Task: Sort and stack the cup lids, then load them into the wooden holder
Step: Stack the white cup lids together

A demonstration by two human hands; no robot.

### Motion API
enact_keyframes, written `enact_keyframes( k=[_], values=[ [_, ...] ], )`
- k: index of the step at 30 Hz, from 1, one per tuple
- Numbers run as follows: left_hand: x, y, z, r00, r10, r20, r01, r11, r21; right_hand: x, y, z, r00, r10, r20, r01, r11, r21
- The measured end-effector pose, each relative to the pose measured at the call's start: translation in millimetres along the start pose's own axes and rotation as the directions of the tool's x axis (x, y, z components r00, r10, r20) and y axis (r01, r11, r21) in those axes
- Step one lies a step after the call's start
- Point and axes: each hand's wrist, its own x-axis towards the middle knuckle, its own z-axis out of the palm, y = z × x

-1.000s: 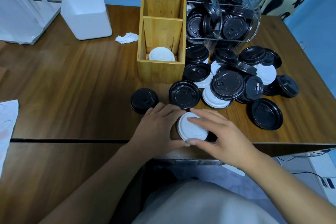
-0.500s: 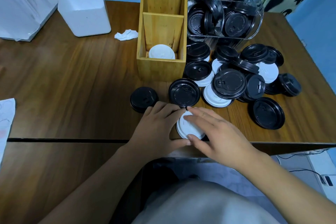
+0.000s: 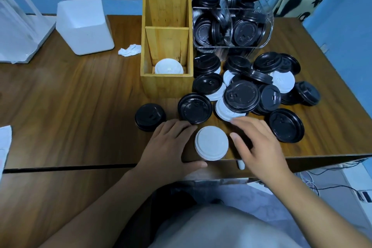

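A short stack of white lids (image 3: pixel 211 143) stands near the table's front edge. My left hand (image 3: pixel 171 143) holds it from the left, with the index finger at its upper rim and the thumb under its lower rim. My right hand (image 3: pixel 259 145) hovers just right of the stack with fingers spread, holding nothing; its fingertips reach a white lid (image 3: pixel 223 110) at the edge of the pile. The wooden holder (image 3: pixel 167 86) stands behind, with white lids (image 3: pixel 169 67) in its front compartment. A small black lid stack (image 3: pixel 150 117) and a larger black lid (image 3: pixel 194 107) lie in front of the holder.
A heap of mixed black and white lids (image 3: pixel 261 86) covers the table's right side. A clear container (image 3: pixel 231 46) full of black lids stands behind the heap. A white foam box (image 3: pixel 84 26) and a crumpled tissue (image 3: pixel 129 50) lie to the left of the holder.
My right hand has lifted off the top of the white stack and moved right, uncovering it. My left hand stays beside the stack.
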Motion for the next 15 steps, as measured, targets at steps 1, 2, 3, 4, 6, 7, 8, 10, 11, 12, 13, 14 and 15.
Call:
enact_keyframes(
  k=[1, 2, 3, 4, 6, 7, 8, 10, 11, 12, 13, 14, 15],
  values=[
    [0, 1, -1, 1.0, -0.003, 0.007, 0.003, 1.0, 0.003, 1, 3, 1, 1.0, 0.013, 0.01, -0.012, 0.997, -0.075],
    [1, 2, -1, 1.0, -0.001, 0.013, 0.001, 1.0, 0.002, 3, 5, 2, 1.0, 0.023, 0.017, -0.02, 0.99, -0.14],
    [2, 3, -1, 1.0, 0.004, 0.019, -0.004, 1.0, -0.001, 6, 5, 4, 0.999, 0.028, 0.018, -0.024, 0.981, -0.19],
    [4, 4, -2, 1.0, 0.01, 0.023, -0.01, 1.0, -0.005, 9, 5, 5, 0.999, 0.034, 0.015, -0.03, 0.975, -0.222],
    [6, 5, -1, 0.999, 0.016, 0.029, -0.015, 1.0, -0.012, 16, 4, 6, 0.998, 0.06, 0.005, -0.057, 0.968, -0.244],
    [7, 5, -1, 0.999, 0.019, 0.033, -0.018, 1.0, -0.014, 19, 4, 7, 0.997, 0.075, 0.005, -0.072, 0.965, -0.251],
    [8, 6, -1, 0.999, 0.022, 0.036, -0.021, 1.0, -0.014, 22, 5, 7, 0.996, 0.085, 0.006, -0.08, 0.962, -0.26],
    [8, 6, 0, 0.999, 0.026, 0.037, -0.025, 1.0, -0.017, 23, 4, 5, 0.997, 0.081, 0.006, -0.076, 0.958, -0.276],
    [8, 6, 0, 0.999, 0.025, 0.034, -0.024, 0.999, -0.024, 24, 3, 2, 0.998, 0.068, 0.002, -0.065, 0.959, -0.277],
    [8, 6, 1, 0.999, 0.023, 0.028, -0.022, 0.999, -0.033, 25, 3, -2, 0.999, 0.044, -0.007, -0.045, 0.961, -0.272],
    [8, 6, 0, 1.0, 0.022, 0.017, -0.021, 0.999, -0.04, 27, 4, -8, 1.0, 0.009, -0.02, -0.014, 0.964, -0.266],
    [8, 6, 0, 1.0, 0.02, 0.006, -0.02, 0.999, -0.046, 32, 5, -15, 0.999, -0.032, -0.033, 0.022, 0.964, -0.264],
    [8, 6, 0, 1.0, 0.018, -0.002, -0.018, 0.999, -0.048, 39, 8, -23, 0.997, -0.067, -0.034, 0.055, 0.962, -0.268]
  ],
)
